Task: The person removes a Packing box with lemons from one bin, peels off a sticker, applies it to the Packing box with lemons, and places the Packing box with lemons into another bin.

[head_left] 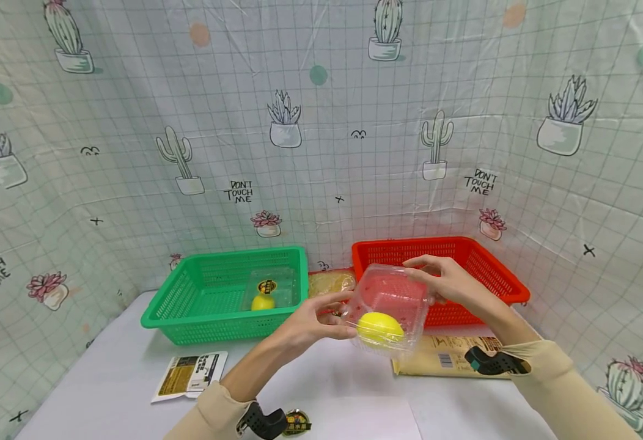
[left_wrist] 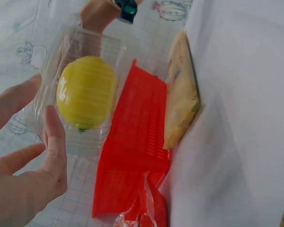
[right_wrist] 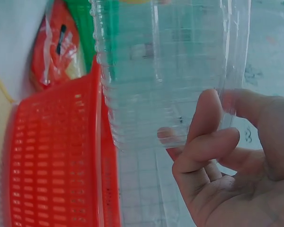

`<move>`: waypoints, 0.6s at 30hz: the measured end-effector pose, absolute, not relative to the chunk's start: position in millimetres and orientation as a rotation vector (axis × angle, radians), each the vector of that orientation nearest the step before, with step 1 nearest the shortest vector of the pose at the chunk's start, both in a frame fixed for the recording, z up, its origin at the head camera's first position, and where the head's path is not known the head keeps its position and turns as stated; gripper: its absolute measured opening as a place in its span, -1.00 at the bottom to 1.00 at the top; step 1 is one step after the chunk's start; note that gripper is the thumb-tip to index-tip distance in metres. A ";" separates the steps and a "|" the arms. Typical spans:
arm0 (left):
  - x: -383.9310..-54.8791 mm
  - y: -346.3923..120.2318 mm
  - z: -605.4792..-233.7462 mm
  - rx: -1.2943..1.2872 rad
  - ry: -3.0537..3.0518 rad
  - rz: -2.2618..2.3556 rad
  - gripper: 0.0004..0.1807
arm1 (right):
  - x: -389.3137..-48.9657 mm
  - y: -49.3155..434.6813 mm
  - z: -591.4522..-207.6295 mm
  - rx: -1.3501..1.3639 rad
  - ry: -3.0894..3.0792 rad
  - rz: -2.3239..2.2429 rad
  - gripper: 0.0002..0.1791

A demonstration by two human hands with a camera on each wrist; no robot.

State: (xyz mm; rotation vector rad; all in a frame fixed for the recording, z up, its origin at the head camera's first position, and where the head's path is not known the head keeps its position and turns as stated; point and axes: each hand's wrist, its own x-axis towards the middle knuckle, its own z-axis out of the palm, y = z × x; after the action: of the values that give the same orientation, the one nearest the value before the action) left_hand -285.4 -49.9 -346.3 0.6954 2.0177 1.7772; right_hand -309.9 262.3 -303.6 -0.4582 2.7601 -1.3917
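Holds a clear plastic box (head_left: 392,294) with a lemon (head_left: 380,329) inside, lifted above the counter (head_left: 321,377) in front of the left part of the red basket (head_left: 497,269). Grips it with both hands, well apart from each other: pinches its left edge with the left hand (head_left: 307,327) and its upper right corner with the right hand (head_left: 445,278). Holds the box tilted, with the lemon near its lower edge in the head view. Cannot tell a closed lid from a loose one through the glare.

Seems, by judgement, to be at a two-handed steadying step, with fruit already in the box. Calls next, most likely, for an even hold at both ends and a gentle levelling, with light pressure on such thin-looking plastic. Risks a rolling lemon or a buckled wall with any sharp tilt or hard squeeze.

Has a green basket (head_left: 217,324) to the left of the red basket, with a second clear box (head_left: 285,284) and a second lemon (head_left: 263,302) in it. Has also a red-edged packet (head_left: 332,283) just beside the red basket's left end, a long gold packet (head_left: 426,360) flat in front of the red basket, a white-and-gold pouch (head_left: 206,373) in front and well to its left, and a round sticker (head_left: 296,421) well in front of the red basket
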 end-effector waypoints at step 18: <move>-266.7 -93.5 -361.3 0.580 1.926 1.927 -0.22 | -285.1 235.5 -324.6 -0.497 2.509 -1.509 -0.42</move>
State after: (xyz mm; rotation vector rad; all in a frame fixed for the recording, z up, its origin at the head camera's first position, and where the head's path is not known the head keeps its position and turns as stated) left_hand -266.7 -93.5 -361.3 0.5802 1.9256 1.9269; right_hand -285.1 235.5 -324.6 -0.4966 2.5087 -1.5086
